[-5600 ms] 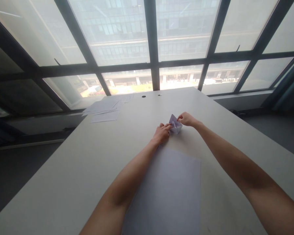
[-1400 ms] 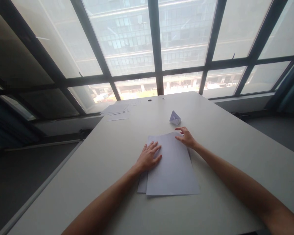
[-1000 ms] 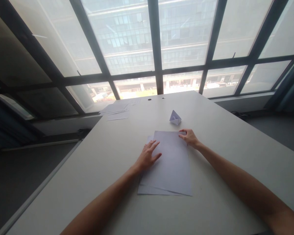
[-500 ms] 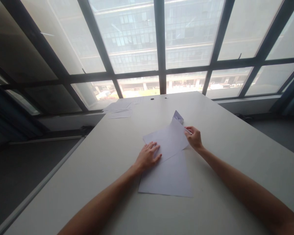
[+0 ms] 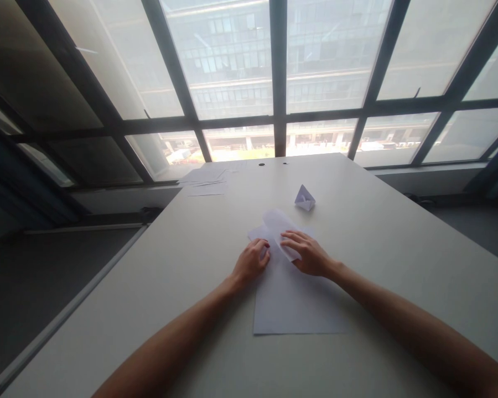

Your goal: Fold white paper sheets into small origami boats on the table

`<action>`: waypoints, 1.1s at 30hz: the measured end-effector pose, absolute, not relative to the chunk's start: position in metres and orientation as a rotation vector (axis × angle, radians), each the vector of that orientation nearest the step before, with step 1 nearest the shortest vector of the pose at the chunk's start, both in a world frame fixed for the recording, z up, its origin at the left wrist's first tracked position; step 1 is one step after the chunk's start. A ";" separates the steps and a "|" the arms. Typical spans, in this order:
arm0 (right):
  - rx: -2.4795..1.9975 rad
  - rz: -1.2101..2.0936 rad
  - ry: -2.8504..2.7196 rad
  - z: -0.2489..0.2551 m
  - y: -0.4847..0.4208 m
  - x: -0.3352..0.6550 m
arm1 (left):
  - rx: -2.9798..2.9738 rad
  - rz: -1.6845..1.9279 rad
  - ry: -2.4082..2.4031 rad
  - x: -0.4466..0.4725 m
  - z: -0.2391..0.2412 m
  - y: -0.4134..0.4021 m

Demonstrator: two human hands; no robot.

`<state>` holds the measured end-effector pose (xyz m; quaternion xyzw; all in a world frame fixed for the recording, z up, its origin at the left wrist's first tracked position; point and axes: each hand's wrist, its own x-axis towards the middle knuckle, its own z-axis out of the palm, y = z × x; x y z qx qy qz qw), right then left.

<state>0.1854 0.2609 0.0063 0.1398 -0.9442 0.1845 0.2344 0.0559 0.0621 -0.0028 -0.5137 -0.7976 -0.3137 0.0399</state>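
Note:
A white sheet of paper point(image 5: 296, 301) lies on the pale table point(image 5: 398, 249) in front of me. On top of it a second white sheet point(image 5: 279, 225) is bent over, its far part curled toward me. My right hand point(image 5: 307, 255) lies on the bent-over part with its fingers flat and stretched out. My left hand point(image 5: 251, 262) rests at the sheet's left edge, its fingers curled on the paper. A small folded paper boat point(image 5: 305, 198) stands on the table beyond both hands, apart from them.
Several loose white sheets point(image 5: 205, 182) lie at the table's far left corner. Two small round holes point(image 5: 261, 164) sit near the far edge. A wall of large windows with dark frames point(image 5: 279, 77) rises behind the table.
My right hand has brought the top sheet's far corner over toward me and now presses it flat. Several seconds ago both hands were on the paper boat, which now stands alone.

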 end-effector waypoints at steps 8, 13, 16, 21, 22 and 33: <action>0.553 0.359 -2.712 0.007 0.255 0.187 | -1.393 -1.135 -2.392 0.045 -0.013 0.064; 0.512 0.366 -2.671 0.007 0.257 0.187 | -1.430 -0.992 -2.397 0.044 -0.017 0.064; 0.417 0.387 -2.623 0.007 0.261 0.187 | -1.473 -0.885 -2.415 0.044 -0.016 0.064; 0.475 0.398 -2.652 0.007 0.263 0.187 | -1.463 -0.914 -2.392 0.047 -0.012 0.063; 0.504 0.394 -2.663 0.007 0.262 0.187 | -1.436 -0.929 -2.388 0.048 -0.011 0.063; 0.598 0.684 -2.570 0.018 0.251 0.189 | -1.560 -0.731 -2.420 0.054 -0.013 0.062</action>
